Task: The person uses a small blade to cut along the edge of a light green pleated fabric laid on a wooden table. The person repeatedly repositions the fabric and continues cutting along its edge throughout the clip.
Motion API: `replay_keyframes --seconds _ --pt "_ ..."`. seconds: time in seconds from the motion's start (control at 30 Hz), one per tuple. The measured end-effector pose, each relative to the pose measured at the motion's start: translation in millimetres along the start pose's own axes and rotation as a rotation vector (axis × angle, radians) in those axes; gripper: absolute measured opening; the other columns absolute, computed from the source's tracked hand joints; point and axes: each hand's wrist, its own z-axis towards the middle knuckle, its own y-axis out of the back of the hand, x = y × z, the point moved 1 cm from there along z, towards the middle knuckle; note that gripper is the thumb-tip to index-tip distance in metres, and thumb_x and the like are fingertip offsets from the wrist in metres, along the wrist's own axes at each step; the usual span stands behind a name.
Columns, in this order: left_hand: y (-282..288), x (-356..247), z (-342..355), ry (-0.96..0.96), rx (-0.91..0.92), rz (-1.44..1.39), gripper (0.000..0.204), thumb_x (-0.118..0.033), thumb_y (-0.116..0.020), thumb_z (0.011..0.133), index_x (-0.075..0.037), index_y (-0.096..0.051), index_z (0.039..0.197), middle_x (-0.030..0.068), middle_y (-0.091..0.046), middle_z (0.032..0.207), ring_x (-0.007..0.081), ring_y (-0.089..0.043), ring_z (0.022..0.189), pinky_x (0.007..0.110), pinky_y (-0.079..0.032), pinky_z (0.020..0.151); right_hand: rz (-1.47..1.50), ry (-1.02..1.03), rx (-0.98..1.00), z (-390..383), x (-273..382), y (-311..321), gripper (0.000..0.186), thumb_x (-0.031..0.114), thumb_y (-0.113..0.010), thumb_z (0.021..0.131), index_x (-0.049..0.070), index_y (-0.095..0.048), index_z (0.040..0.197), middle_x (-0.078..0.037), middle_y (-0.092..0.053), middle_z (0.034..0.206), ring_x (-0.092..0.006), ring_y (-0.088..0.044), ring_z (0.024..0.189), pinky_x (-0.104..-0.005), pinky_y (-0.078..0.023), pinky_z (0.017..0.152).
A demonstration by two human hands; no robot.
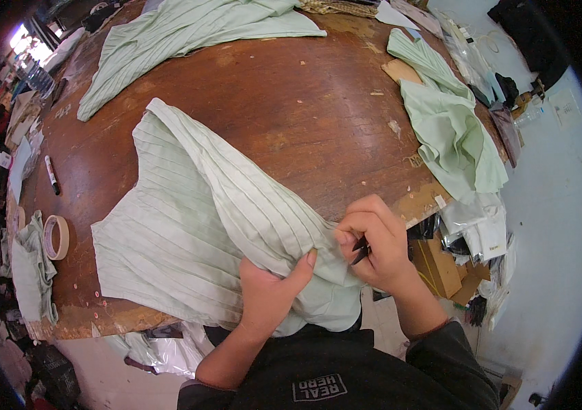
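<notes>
A pale green pleated garment (pixel 168 205) lies across the near part of the table, its right end drawn toward my body and hanging over the edge. My left hand (pixel 268 292) is closed on a fold of this cloth, thumb on top. Just to the right, my right hand (pixel 381 246) is curled with black thread snips (pixel 359 250) held in the palm, the dark points sticking out between the fingers. Its thumb and forefinger are pinched together at the garment's right edge. Whether a thread is between those fingertips is too small to tell.
The brown wooden table (pixel 270 96) has worn edges. Green pleated cloth (pixel 188 31) lies at the back, and a crumpled green piece (pixel 452 130) at the right. On the left are a tape roll (pixel 56 238), a marker (pixel 52 175) and folded green cloth (pixel 33 270). A cardboard box (pixel 438 266) stands below right.
</notes>
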Motion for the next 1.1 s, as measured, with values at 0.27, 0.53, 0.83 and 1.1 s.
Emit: replay_keyframes --seconds 0.27,0.53,0.83,1.1 --pt "4 3 1 0.048 0.042 -0.037 0.042 0.004 -0.069 0.076 0.005 -0.055 0.116 0.0099 -0.063 0.108 0.0168 -0.061 0.098 0.031 -0.048 0.088 0.14 -0.245 0.091 9 14 6 0.03 0.016 -0.074 0.074 0.005 -0.06 0.098 -0.012 -0.056 0.085 -0.0276 -0.059 0.07 -0.033 -0.047 0.057" --pt "-1 4 -1 0.013 0.032 -0.078 0.026 0.0 -0.07 0.077 0.004 -0.063 0.102 0.0064 -0.067 0.096 0.0122 -0.062 0.088 0.026 -0.048 0.079 -0.019 -0.025 0.124 9 19 -1 0.032 0.013 -0.073 0.064 0.008 -0.06 0.092 -0.008 -0.055 0.081 -0.0266 -0.058 0.067 -0.035 -0.046 0.058" --pt "-5 -3 1 -0.115 0.044 0.13 0.025 -0.002 -0.071 0.077 0.003 -0.063 0.1 0.006 -0.067 0.094 0.0119 -0.061 0.084 0.027 -0.048 0.076 0.046 -0.037 0.046 5 9 -4 0.022 0.003 -0.068 0.066 0.006 -0.058 0.085 -0.008 -0.055 0.077 -0.0255 -0.057 0.066 -0.0332 -0.045 0.057" --pt "-5 0 0 -0.043 0.048 0.092 0.038 0.002 -0.071 0.076 0.002 -0.058 0.111 0.0074 -0.063 0.105 0.0149 -0.06 0.096 0.029 -0.047 0.086 0.254 -0.173 0.045 6 1 -8 0.011 -0.003 -0.064 0.076 0.0 -0.058 0.085 -0.009 -0.053 0.075 -0.0194 -0.051 0.063 -0.0278 -0.04 0.057"
